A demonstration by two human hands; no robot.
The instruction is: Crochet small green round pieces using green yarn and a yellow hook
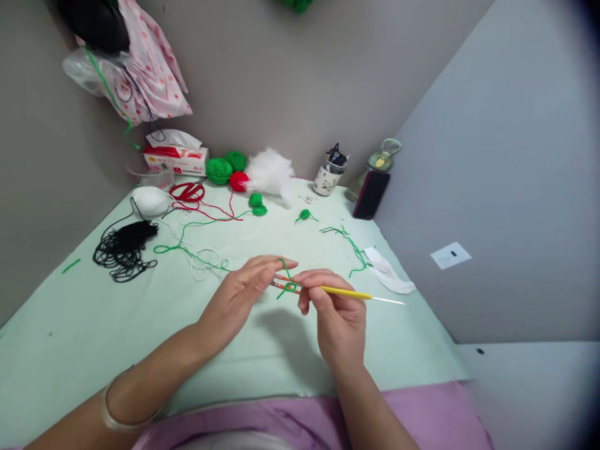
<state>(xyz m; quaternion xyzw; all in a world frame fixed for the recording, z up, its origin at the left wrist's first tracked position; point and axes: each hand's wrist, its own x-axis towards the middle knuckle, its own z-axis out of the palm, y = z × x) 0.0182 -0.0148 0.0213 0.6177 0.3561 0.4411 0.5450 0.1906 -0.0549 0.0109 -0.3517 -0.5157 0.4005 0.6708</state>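
Note:
My left hand (237, 297) is raised over the middle of the table, holding green yarn (285, 269) that runs over its outstretched fingers. My right hand (338, 315) grips a yellow-handled crochet hook (344, 292), whose thin metal end points right. Between the two hands a small loop of green yarn (291, 287) with a short tail hangs at the hook's other end. A slim orange two-armed tool (281, 277) shows there too, partly behind my fingers; I cannot tell which hand bears it. From my left hand the green strand (206, 261) trails back across the table.
Black yarn (126, 244), a white ball (150, 201), red scissors (187, 192) and a tissue box (175, 159) lie left. Green balls (219, 170), a red ball (239, 181) and white stuffing (269, 172) sit behind. A pen cup (329, 176), bottle (380, 159) and phone (371, 195) stand right.

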